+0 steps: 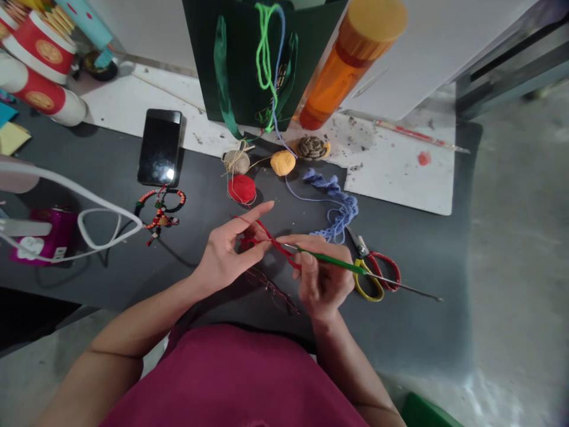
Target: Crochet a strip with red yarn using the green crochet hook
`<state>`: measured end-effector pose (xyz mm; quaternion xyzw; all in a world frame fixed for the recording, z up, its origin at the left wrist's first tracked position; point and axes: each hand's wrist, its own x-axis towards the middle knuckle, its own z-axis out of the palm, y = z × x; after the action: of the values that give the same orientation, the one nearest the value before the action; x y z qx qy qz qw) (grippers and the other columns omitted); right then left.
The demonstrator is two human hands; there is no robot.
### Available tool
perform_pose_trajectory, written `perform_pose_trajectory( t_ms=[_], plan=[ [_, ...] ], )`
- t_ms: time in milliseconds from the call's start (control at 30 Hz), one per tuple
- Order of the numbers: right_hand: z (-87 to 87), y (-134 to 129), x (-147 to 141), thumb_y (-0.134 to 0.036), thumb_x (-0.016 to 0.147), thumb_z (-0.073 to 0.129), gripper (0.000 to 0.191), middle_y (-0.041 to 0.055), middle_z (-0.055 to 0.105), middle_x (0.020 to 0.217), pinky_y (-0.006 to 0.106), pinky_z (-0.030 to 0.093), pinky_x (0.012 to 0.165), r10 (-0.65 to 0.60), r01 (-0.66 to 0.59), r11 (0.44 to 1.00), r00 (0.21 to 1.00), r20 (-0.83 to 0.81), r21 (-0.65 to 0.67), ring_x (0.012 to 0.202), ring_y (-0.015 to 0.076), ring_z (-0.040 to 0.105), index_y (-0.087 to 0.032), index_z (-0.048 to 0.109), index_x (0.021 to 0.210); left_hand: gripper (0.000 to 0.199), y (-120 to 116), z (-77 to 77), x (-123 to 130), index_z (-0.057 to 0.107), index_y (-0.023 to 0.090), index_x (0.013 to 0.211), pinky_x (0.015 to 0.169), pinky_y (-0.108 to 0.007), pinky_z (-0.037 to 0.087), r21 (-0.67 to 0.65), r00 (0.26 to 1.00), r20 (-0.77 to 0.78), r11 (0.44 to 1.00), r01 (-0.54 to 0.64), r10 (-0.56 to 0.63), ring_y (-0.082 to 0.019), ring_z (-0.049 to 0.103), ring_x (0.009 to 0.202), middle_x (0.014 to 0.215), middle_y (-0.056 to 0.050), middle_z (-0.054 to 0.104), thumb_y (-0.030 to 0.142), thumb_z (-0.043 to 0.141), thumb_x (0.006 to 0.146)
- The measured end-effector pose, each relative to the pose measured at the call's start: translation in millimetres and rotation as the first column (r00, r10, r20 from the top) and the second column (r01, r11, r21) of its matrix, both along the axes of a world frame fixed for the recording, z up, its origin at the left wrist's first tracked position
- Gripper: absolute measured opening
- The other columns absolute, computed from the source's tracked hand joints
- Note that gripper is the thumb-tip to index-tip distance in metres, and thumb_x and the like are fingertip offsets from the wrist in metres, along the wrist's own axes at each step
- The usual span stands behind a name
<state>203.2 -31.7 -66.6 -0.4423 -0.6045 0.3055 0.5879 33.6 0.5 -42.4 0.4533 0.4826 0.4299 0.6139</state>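
My left hand (pixel 231 246) pinches red yarn (pixel 278 246) between thumb and fingers, its index finger stretched out with a strand running over it. In my right hand (pixel 326 276) is a crochet hook (pixel 331 259) with a green handle, held like a pen. Its metal tip meets the red yarn at the left fingertips, and a loop of the yarn hangs by the right fingers. A red yarn ball (pixel 241 189) lies just beyond my left hand. Beside my right hand are scissors (pixel 371 276) with yellow and red handles and a blue crocheted strip (pixel 340 204).
Beige (pixel 236 161) and yellow yarn balls (pixel 283 163) lie at the back. Behind them stand a dark green bag (pixel 242 65) and an orange bottle (pixel 344 71). A phone (pixel 160 145), bracelets (pixel 160 207) and a white cable (pixel 89 181) are left. Glasses (pixel 278 293) lie near me.
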Motion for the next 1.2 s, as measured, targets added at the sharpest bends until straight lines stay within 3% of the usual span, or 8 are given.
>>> perform_pose_trajectory(
  t_ms=[133, 267, 367, 500, 600, 700, 933, 1200],
  plan=[
    [-4.7, 1, -1, -0.008, 0.096, 0.059, 0.032, 0.0056, 0.081, 0.104, 0.042, 0.066, 0.076, 0.028, -0.031, 0.998, 0.998, 0.062, 0.049, 0.082, 0.0207, 0.078, -0.028, 0.066, 0.121, 0.052, -3, -0.5, 0, 0.072, 0.021, 0.134, 0.08, -0.029, 0.052, 0.133, 0.997, -0.077, 0.991, -0.01, 0.02, -0.015, 0.062, 0.078, 0.083, -0.002, 0.072, 0.017, 0.077, 0.083],
    [-6.2, 1, -3, -0.004, 0.094, 0.061, 0.038, 0.0061, 0.081, 0.107, 0.039, 0.067, 0.077, 0.01, -0.022, 0.995, 0.993, 0.117, 0.101, 0.093, 0.0215, 0.079, -0.026, 0.068, 0.124, 0.053, -5, -3.0, 1, 0.071, 0.021, 0.134, 0.083, -0.029, 0.052, 0.189, 0.997, -0.06, 0.981, -0.03, 0.042, -0.014, 0.063, 0.079, 0.084, -0.002, 0.073, 0.013, 0.077, 0.082],
    [-6.6, 2, -5, -0.003, 0.091, 0.067, 0.039, 0.0052, 0.082, 0.109, 0.035, 0.067, 0.074, -0.041, 0.011, 0.988, 0.98, 0.196, 0.154, 0.092, 0.02, 0.08, -0.027, 0.071, 0.122, 0.057, -6, -5.5, 3, 0.069, 0.021, 0.137, 0.081, -0.026, 0.053, 0.077, 0.995, 0.101, 0.997, -0.017, 0.009, -0.012, 0.063, 0.079, 0.084, 0.0, 0.073, 0.012, 0.078, 0.081],
    [-5.0, 2, -6, -0.005, 0.088, 0.074, 0.035, 0.003, 0.083, 0.107, 0.034, 0.066, 0.074, -0.108, 0.062, 0.978, 0.967, 0.23, 0.199, 0.088, 0.0188, 0.08, -0.028, 0.075, 0.115, 0.062, -3, -8.1, 5, 0.071, 0.024, 0.134, 0.073, -0.022, 0.05, -0.217, 0.918, 0.397, 0.972, 0.086, 0.007, -0.008, 0.061, 0.072, 0.077, 0.004, 0.069, 0.019, 0.088, 0.075],
    [-3.7, 2, -8, -0.009, 0.092, 0.071, 0.03, 0.0011, 0.084, 0.103, 0.035, 0.065, 0.074, -0.066, 0.053, 0.99, 0.994, 0.091, 0.134, 0.086, 0.0187, 0.08, -0.03, 0.076, 0.112, 0.06, 0, -9.2, 5, 0.074, 0.023, 0.128, 0.073, -0.021, 0.048, -0.371, 0.834, 0.551, 0.905, 0.209, 0.033, -0.007, 0.062, 0.071, 0.075, 0.004, 0.069, 0.019, 0.091, 0.07],
    [-3.9, 0, -10, -0.015, 0.095, 0.067, 0.022, 0.0008, 0.084, 0.098, 0.035, 0.065, 0.073, -0.054, 0.058, 0.998, 0.996, -0.076, 0.039, 0.085, 0.0194, 0.08, -0.03, 0.076, 0.109, 0.059, 1, -9.9, 5, 0.074, 0.023, 0.127, 0.077, -0.023, 0.048, -0.43, 0.794, 0.605, 0.861, 0.27, 0.054, -0.008, 0.066, 0.075, 0.077, 0.004, 0.071, 0.018, 0.091, 0.071],
    [-2.6, -7, -13, -0.026, 0.099, 0.065, 0.008, -0.001, 0.081, 0.086, 0.022, 0.046, 0.037, -0.217, 0.199, 0.971, 0.967, -0.133, -0.134, 0.041, 0.0078, 0.059, -0.027, 0.072, 0.103, 0.061, 0, -9.5, 4, 0.072, 0.022, 0.13, 0.08, -0.026, 0.047, -0.437, 0.798, 0.599, 0.86, 0.263, 0.06, -0.01, 0.067, 0.077, 0.078, 0.005, 0.069, 0.018, 0.09, 0.072],
    [2.5, -4, -14, -0.046, 0.101, 0.058, 0.016, -0.0002, 0.074, 0.07, 0.027, 0.046, 0.036, -0.243, 0.14, 0.921, 0.935, -0.257, -0.362, 0.046, 0.0171, 0.067, -0.03, 0.058, 0.099, 0.053, 4, -8.4, 2, 0.075, 0.023, 0.126, 0.077, -0.028, 0.046, -0.409, 0.813, 0.579, 0.885, 0.225, 0.06, -0.009, 0.062, 0.07, 0.076, 0.006, 0.065, 0.017, 0.086, 0.074]
  ],
)
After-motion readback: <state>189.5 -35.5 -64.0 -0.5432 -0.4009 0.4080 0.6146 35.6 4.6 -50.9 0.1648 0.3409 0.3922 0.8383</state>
